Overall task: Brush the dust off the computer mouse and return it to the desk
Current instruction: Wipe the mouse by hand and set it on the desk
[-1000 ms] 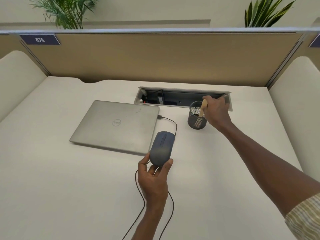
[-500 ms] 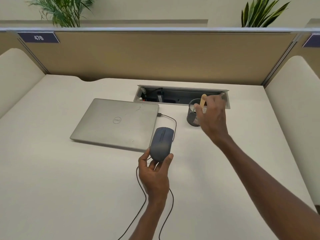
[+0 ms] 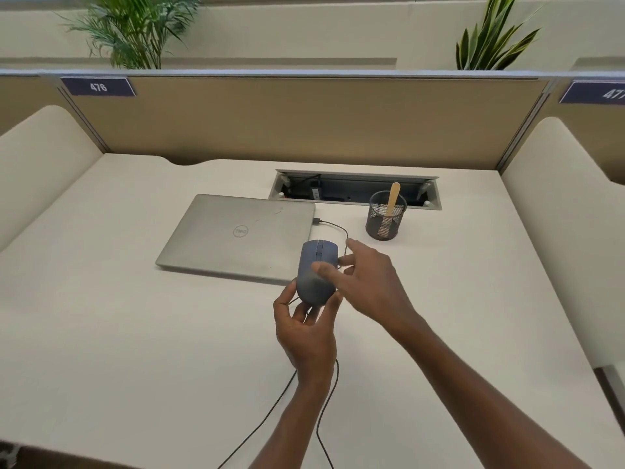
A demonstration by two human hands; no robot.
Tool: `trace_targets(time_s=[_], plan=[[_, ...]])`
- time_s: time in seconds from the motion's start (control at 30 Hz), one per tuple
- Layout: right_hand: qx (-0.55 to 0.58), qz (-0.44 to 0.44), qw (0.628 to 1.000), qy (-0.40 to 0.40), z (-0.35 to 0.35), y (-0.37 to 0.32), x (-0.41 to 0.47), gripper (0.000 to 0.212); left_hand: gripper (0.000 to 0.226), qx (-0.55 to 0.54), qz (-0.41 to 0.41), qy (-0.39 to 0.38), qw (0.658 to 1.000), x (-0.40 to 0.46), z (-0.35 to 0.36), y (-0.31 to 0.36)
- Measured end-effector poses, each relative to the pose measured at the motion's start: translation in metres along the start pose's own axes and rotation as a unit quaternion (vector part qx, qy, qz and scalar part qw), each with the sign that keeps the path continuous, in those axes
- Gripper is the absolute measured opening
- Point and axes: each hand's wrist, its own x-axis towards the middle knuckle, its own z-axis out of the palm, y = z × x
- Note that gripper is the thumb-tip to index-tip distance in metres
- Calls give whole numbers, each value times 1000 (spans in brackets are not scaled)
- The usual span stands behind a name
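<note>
White desk [image 3: 135,333] spreads widest, bare but for a closed grey laptop [image 3: 236,236] and a mesh cup [image 3: 385,216] holding a wooden-handled brush [image 3: 393,198]. Smaller, the right hand [image 3: 367,282] hangs open and empty, fingers spread, one fingertip resting on the mouse [image 3: 314,272]. The left hand [image 3: 306,328] pinches that mouse by its rear, lifted just above the desk, cable [image 3: 324,411] trailing. It looks light, rigid and smooth-shelled, so gripping the sides seems safest.
</note>
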Motion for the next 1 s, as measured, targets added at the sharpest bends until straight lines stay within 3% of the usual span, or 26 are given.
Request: trace_targets(time_s=[0.2,0.33,0.4,0.53,0.6,0.7,0.93,1.0], plan=[[-51,6,998,30,18,-25,-16,78,65,-17,-3,-5,1000,-9,-11,9],[-76,3,995,64,28,-33,-28,88,63,-20,1,-16,1000,-16,-16,15],[-63,12,996,69,31,-36,-33,80,64,-25,-1,-19,1000,-18,-19,16],[121,37,990,59,25,-36,-40,34,69,-30,10,-35,999,-20,-28,19],[214,54,974,52,21,-33,-45,25,69,-22,20,-43,999,-20,-33,21],[296,80,951,43,19,-25,-51,26,68,-15,27,-65,997,-21,-41,23],[381,95,918,52,28,-5,-57,30,89,37,42,-142,988,-19,-54,21],[388,98,915,49,26,0,-58,29,84,55,38,-169,983,-19,-55,24]])
